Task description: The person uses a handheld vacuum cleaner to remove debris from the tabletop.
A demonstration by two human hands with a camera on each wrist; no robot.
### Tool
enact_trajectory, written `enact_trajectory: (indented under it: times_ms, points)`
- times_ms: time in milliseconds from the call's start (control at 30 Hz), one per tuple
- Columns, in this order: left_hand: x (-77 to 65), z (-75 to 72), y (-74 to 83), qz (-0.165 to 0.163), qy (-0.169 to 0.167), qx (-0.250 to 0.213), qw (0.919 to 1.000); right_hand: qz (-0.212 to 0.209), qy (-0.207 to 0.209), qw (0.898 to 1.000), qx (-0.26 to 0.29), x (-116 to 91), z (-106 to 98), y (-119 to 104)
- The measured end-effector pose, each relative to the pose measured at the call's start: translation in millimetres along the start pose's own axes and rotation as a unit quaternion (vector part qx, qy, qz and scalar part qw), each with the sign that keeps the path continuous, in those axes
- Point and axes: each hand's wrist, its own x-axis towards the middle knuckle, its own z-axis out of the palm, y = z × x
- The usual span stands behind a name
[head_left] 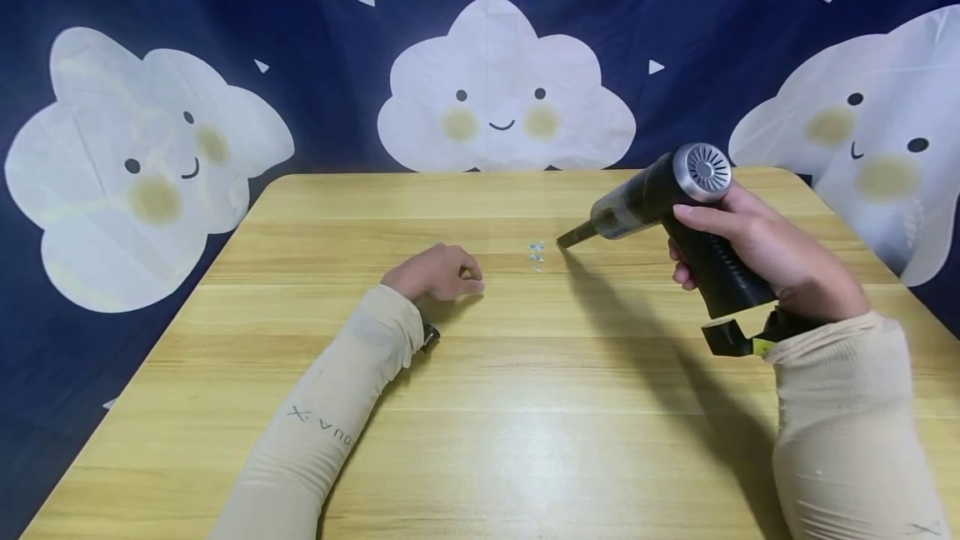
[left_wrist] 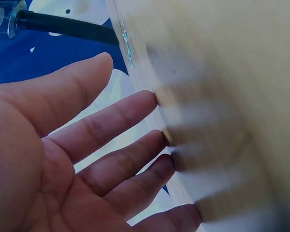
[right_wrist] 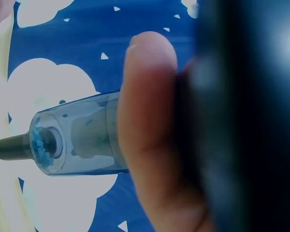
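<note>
My right hand point(head_left: 757, 232) grips the black handle of a handheld vacuum cleaner point(head_left: 637, 194), its narrow nozzle angled down to the left. The nozzle tip is just right of a small patch of blue-white scraps point(head_left: 536, 255) on the wooden table. In the right wrist view, blue bits point(right_wrist: 41, 149) lie inside the vacuum's clear dust chamber point(right_wrist: 87, 135). My left hand point(head_left: 438, 272) holds nothing and rests to the left of the scraps. In the left wrist view its fingers point(left_wrist: 121, 118) are loosely bent, fingertips right at the tabletop.
The light wooden table point(head_left: 480, 423) has its far edge against a dark blue curtain point(head_left: 322, 40) printed with white smiling clouds point(head_left: 506, 82). Wrist cameras sit on both wrists, the right one point(head_left: 727, 338) below the vacuum's handle.
</note>
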Motion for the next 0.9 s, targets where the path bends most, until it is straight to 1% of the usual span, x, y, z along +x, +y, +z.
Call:
enact_trajectory:
  times_ms: [333, 567, 900]
  points:
    - [1.2, 0.5, -0.8, 0.0, -0.001, 0.004, 1.0, -0.011, 0.003, 0.999, -0.031, 5, 10, 0]
    - [1.6, 1.1, -1.4, 0.004, -0.001, 0.005, 1.0, -0.013, 0.008, 0.999, -0.031, 6, 12, 1]
    - [1.0, 0.5, -0.7, 0.004, -0.001, 0.005, 1.0, -0.017, 0.005, 0.999, -0.051, 8, 15, 2]
